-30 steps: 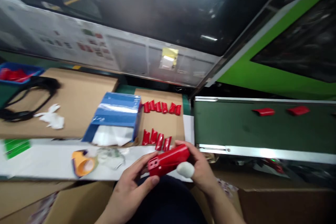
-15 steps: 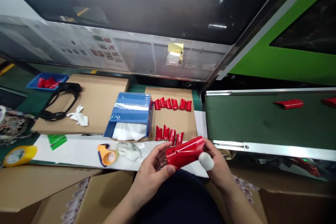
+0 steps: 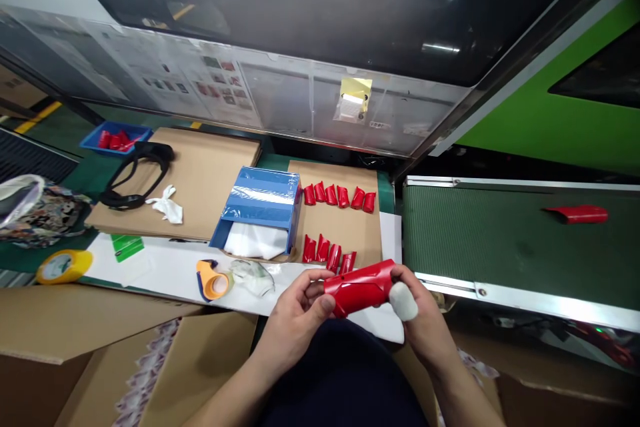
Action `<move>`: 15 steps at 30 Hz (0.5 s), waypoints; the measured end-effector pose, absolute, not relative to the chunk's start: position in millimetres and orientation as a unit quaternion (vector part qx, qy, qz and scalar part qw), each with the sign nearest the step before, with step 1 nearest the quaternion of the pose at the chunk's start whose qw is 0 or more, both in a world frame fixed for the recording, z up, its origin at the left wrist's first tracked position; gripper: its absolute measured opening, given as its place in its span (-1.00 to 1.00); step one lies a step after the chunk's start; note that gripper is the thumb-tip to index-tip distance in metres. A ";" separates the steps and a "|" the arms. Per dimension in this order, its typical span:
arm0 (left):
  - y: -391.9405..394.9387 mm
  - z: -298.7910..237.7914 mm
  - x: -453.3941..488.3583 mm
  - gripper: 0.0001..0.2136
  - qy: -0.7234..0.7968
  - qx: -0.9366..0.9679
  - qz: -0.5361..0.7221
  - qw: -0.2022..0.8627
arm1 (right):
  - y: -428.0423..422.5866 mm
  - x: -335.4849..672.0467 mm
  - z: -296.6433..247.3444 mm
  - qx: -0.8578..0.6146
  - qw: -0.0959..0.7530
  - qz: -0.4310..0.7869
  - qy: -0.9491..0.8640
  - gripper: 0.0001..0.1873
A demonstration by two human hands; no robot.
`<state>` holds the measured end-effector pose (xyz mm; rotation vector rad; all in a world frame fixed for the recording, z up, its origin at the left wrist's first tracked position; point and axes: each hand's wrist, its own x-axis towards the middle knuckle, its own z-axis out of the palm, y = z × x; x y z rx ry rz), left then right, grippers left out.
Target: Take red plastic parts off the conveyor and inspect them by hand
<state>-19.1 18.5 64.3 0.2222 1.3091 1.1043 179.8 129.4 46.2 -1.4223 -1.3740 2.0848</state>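
Note:
A glossy red curved plastic shell [image 3: 361, 288] lies between my two hands, slightly tilted, its right end higher. My left hand [image 3: 295, 320] grips its left end, thumb in front and fingers behind. At the right end my right hand [image 3: 425, 320] holds it, with a white cover over the thumb tip. Behind the held shell, similar red shells stand in two rows on a cardboard sheet [image 3: 343, 223]: a back row [image 3: 331, 195] and a front row [image 3: 323, 250]. The fingers behind the shell are partly hidden.
Left of the rows stands a blue box [image 3: 263, 197] with white sheets. An orange tape dispenser [image 3: 214, 281], yellow tape roll [image 3: 65, 267] and black headband [image 3: 135, 177] lie farther left. On the right, a green conveyor [image 3: 480, 233] carries another red shell [image 3: 583, 215]. Open cartons [image 3: 215, 353] flank me below.
The held shell has turned a little about its length, so its holed end face shows less. Both hands keep their grip. My view has shifted left, and the conveyor's shells have moved slightly.

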 end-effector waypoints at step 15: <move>13.2 55.7 -23.1 -0.51 0.619 0.149 0.426 0.642 | 127.5 179.4 46.8 -0.496 0.110 0.711 -0.486 -0.55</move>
